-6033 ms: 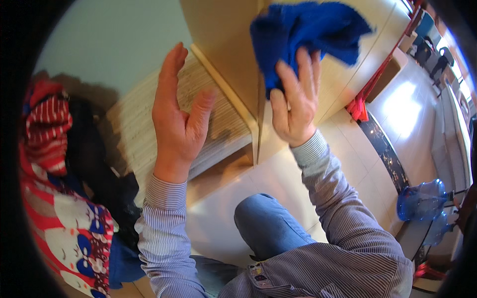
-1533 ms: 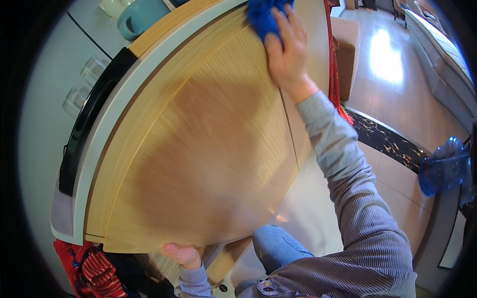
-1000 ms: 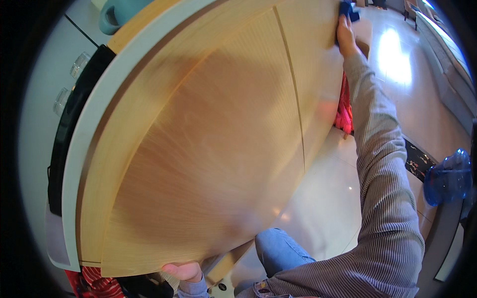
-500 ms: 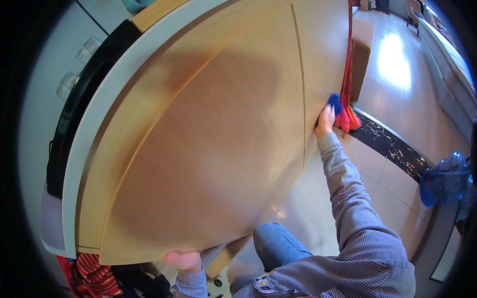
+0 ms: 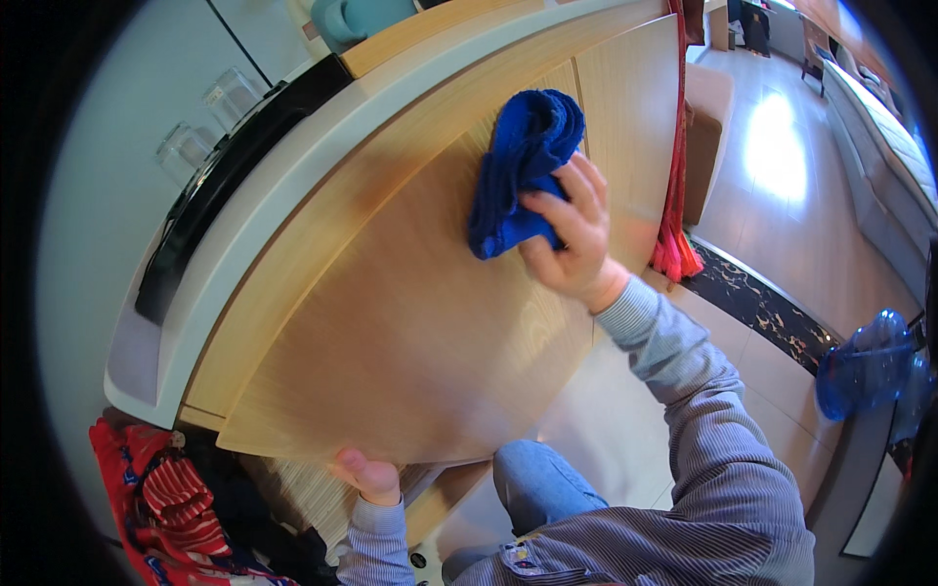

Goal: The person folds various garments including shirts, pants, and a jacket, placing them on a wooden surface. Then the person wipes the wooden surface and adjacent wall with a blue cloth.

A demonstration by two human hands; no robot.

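A light wood cabinet door [image 5: 410, 342] stands ajar in front of me, its face bulging wide in the view. My right hand [image 5: 576, 230] is closed on a folded dark blue cloth [image 5: 523, 161] and holds it against the upper part of the door. My left hand [image 5: 369, 476] grips the door's lower edge, thumb showing; its other fingers are mostly hidden behind the panel.
Behind the door's left end lie red patterned and black fabrics [image 5: 181, 498]. Two clear glasses [image 5: 186, 146] and a teal mug [image 5: 342, 21] are beyond the white counter edge [image 5: 147, 396]. A red tasselled hanging [image 5: 674, 249] and a blue water bottle [image 5: 865, 361] are at right.
My right hand has brought the blue cloth leftward from the door's far right edge onto its upper face. The left hand stays at the lower edge, while the view has shifted slightly.
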